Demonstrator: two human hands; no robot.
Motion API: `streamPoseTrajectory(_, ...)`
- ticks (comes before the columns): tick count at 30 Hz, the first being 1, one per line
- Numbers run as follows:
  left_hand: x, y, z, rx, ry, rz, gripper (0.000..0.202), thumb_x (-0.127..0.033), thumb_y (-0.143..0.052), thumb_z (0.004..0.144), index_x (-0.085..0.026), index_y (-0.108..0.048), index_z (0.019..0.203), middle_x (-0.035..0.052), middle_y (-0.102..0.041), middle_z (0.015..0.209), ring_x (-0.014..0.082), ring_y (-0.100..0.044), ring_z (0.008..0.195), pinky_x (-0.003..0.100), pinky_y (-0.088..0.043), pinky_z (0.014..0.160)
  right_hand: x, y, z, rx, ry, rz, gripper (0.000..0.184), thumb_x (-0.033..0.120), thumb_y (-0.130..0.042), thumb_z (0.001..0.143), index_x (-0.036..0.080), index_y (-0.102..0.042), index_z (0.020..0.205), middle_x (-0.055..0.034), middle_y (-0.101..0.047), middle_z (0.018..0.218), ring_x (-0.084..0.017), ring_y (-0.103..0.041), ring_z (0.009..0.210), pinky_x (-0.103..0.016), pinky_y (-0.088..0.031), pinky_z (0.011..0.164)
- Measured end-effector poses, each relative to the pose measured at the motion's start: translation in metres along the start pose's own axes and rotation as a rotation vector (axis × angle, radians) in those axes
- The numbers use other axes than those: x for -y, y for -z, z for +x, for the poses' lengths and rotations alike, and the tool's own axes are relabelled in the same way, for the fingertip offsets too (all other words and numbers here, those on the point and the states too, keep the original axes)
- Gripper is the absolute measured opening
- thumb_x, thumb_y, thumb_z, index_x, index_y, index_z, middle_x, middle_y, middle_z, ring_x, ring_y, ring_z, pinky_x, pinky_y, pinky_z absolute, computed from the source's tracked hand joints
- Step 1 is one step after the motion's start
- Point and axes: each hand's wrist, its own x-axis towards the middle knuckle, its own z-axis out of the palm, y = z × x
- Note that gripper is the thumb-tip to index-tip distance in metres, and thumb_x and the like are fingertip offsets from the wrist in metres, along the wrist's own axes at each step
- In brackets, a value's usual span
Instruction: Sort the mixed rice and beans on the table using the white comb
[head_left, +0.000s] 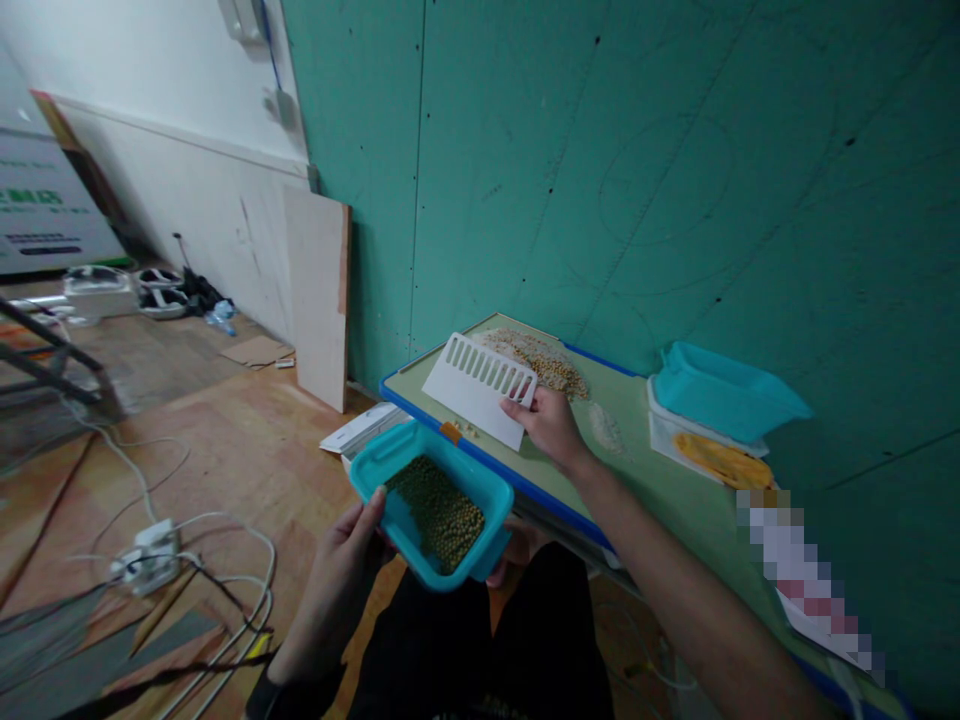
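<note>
Plastic, turquoise and smooth, makes up the round-cornered tub [457, 463] at the near left edge of the tabletop [656, 515], where my left fingers [370, 512] are closed on its left rim, thumb on top. Small round beans [442, 515] cover its floor, dark green towards the left and tan towards the right. My right fingers [521, 412] pinch one end of a flat white scraper [472, 400], a thin stiff sheet with a row of long slots along its far edge. It hangs over the tabletop, hiding part of a bumpy heap [555, 370] of tan beans and paler bits, perhaps rice, though too blurred to be sure. A thin pale scatter [606, 428] lies to the right of my wrist, and my bare forearm [667, 550] blocks some of the matte green surface. Farther right, a second turquoise tub [727, 390] stands on a shallow white tray [664, 430], beside a crumpled-looking yellow-orange item [720, 460]. Beyond rises the flat green wall [562, 200]; left, a pale board [319, 290] leans upright, and cables [135, 470] loop across the wooden floor [247, 450].
</note>
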Motion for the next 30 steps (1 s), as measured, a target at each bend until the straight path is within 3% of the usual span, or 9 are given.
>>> streamPoseTrajectory(8, 0.006, 0.003, 0.002, 0.039, -0.006, 0.018, 0.037, -0.050, -0.074, 0.083, -0.017, -0.067, 0.069, -0.0037, -0.060, 0.057, 0.0089, -0.050, 0.054, 0.021, -0.043, 0.053, -0.003, -0.002, -0.003, 0.025, 0.018, 0.016, 0.024, 0.038, -0.076, 0.076, 0.016, -0.074, 0.085, -0.0093, -0.079, 0.089, -0.026, -0.074, 0.082, -0.037, -0.059, 0.074)
streamPoseTrajectory(20, 0.006, 0.002, 0.004, 0.020, -0.005, 0.030, 0.039, -0.052, -0.074, 0.083, -0.018, -0.063, 0.066, -0.0045, -0.058, 0.055, 0.0098, -0.051, 0.054, 0.022, -0.043, 0.055, 0.002, -0.006, -0.006, 0.044, -0.025, 0.049, 0.026, 0.038, -0.076, 0.074, 0.014, -0.074, 0.085, -0.0094, -0.078, 0.082, -0.025, -0.072, 0.074, -0.034, -0.056, 0.066)
streamPoseTrajectory(30, 0.008, -0.002, 0.001, 0.030, -0.014, 0.028, 0.042, -0.053, -0.074, 0.081, -0.018, -0.062, 0.063, -0.0035, -0.057, 0.054, 0.0093, -0.049, 0.051, 0.021, -0.040, 0.052, 0.015, -0.010, -0.024, 0.067, 0.072, -0.039, 0.021, 0.034, -0.070, 0.080, 0.015, -0.074, 0.088, -0.0095, -0.079, 0.086, -0.024, -0.073, 0.078, -0.032, -0.056, 0.066)
